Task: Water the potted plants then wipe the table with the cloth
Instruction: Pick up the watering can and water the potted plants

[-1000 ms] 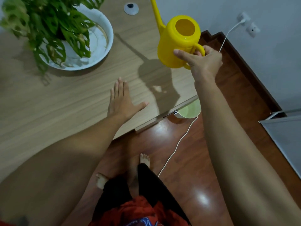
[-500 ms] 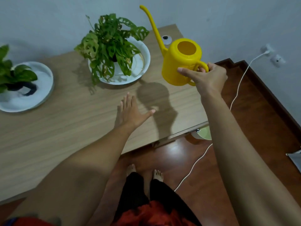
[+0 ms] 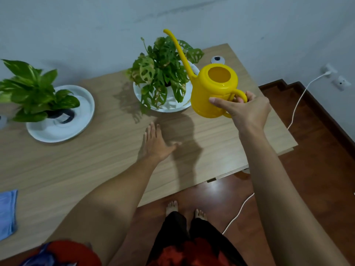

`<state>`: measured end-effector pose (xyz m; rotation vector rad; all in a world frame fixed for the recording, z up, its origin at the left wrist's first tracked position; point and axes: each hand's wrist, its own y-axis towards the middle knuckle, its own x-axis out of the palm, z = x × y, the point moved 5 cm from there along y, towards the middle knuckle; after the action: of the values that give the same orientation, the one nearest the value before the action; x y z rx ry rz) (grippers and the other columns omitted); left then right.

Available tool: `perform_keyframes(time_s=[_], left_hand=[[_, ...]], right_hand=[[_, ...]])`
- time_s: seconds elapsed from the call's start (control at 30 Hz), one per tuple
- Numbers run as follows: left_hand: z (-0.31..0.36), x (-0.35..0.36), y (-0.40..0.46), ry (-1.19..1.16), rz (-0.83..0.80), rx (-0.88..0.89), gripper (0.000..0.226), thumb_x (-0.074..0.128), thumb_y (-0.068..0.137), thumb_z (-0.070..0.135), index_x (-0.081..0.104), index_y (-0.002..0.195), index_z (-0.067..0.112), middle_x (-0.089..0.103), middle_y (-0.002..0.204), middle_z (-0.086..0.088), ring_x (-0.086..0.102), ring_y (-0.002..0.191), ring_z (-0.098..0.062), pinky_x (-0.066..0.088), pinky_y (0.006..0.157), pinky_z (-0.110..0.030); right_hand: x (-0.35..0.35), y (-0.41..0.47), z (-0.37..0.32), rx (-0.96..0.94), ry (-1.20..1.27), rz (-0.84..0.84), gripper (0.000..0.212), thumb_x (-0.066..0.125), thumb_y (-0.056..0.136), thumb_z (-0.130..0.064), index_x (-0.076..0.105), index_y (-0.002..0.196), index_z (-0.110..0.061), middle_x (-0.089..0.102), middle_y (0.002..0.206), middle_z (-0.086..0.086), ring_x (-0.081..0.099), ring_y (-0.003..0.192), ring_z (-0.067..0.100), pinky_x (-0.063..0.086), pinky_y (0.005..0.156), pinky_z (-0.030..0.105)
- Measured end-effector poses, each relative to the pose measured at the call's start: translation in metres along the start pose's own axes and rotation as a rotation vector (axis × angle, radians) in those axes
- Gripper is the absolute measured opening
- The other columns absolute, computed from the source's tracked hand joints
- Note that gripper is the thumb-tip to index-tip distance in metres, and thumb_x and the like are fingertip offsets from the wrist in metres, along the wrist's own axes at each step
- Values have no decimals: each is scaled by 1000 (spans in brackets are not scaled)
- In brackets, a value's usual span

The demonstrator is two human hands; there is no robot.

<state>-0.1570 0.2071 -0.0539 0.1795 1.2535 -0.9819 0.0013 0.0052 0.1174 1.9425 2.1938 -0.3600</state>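
The wooden surface looked dry and unwiped, so I'd guess the job had barely started: no water was leaving the spout, both plants were left to do, then the wiping. The holey-leaf plant sat in its white dish just beside the can, the other plant well off to the left. The yellow watering can hung upright above the surface, smooth plastic with a long thin spout, right hand fingers clenched round its handle. Left hand lay flat, fingers released, holding nothing. The blue cloth sat untouched at the left edge.
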Motion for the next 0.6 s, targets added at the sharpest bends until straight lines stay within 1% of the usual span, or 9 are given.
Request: perform_keyframes(time_s=[0.07,0.13,0.2,0.3,0.33,0.4,0.47,0.53,0.6], left_hand=[[-12,4,3,-4,-4,18,126,58,78,82,2,162,8,-14,170,-9,-13,156,-22,-5,127,-40],[-21,10,5,35,-8,56,130,56,75,85,-1,162,8,-17,169,-10,-16,156,-21,-7,126,-39],[-27,15,6,87,-16,94,131,51,75,88,-5,162,7,-22,167,-11,-21,155,-21,-11,126,-38],[-29,17,6,131,-25,127,130,43,78,90,-12,160,7,-27,166,-12,-26,153,-22,-17,124,-37],[-29,17,6,134,-25,126,130,41,78,90,-14,160,7,-28,165,-12,-27,152,-21,-18,123,-37],[-29,19,5,126,-27,122,130,41,78,91,-15,160,8,-29,165,-11,-29,152,-21,-19,123,-37],[-29,22,5,105,-7,117,132,41,75,93,-14,160,9,-28,166,-10,-29,152,-20,-19,123,-39],[-30,23,5,95,17,116,135,38,71,96,-14,160,9,-27,166,-10,-29,152,-19,-18,123,-40],[-30,25,6,114,30,127,137,33,68,99,-14,159,8,-27,166,-9,-30,151,-19,-18,124,-40]], right_hand=[[4,-7,-1,-1,-2,17,49,103,47,-36,60,66,-21,62,69,-11,62,67,0,57,61,27],[8,-13,0,11,-16,27,50,103,45,-39,61,66,-21,63,69,-11,64,71,4,61,65,33],[12,-19,0,11,-22,45,50,103,45,-40,59,64,-24,61,66,-12,63,69,4,62,66,34],[17,-29,-4,-7,-16,67,52,103,45,-39,55,60,-25,56,59,-16,59,63,2,57,62,32],[18,-32,-4,-1,-18,70,54,103,44,-39,53,58,-26,54,58,-17,57,62,2,57,61,33],[17,-38,-3,28,-38,81,57,102,40,-47,52,58,-25,54,60,-13,57,63,7,62,64,43],[15,-43,-2,56,-57,91,62,97,32,-58,53,57,-23,54,61,-9,55,64,12,61,64,52],[12,-46,-1,66,-74,89,64,94,30,-63,56,59,-21,56,61,-6,55,64,13,60,63,54],[9,-50,-1,66,-99,96,69,94,30,-65,59,62,-14,60,63,3,56,64,14,59,62,54]])
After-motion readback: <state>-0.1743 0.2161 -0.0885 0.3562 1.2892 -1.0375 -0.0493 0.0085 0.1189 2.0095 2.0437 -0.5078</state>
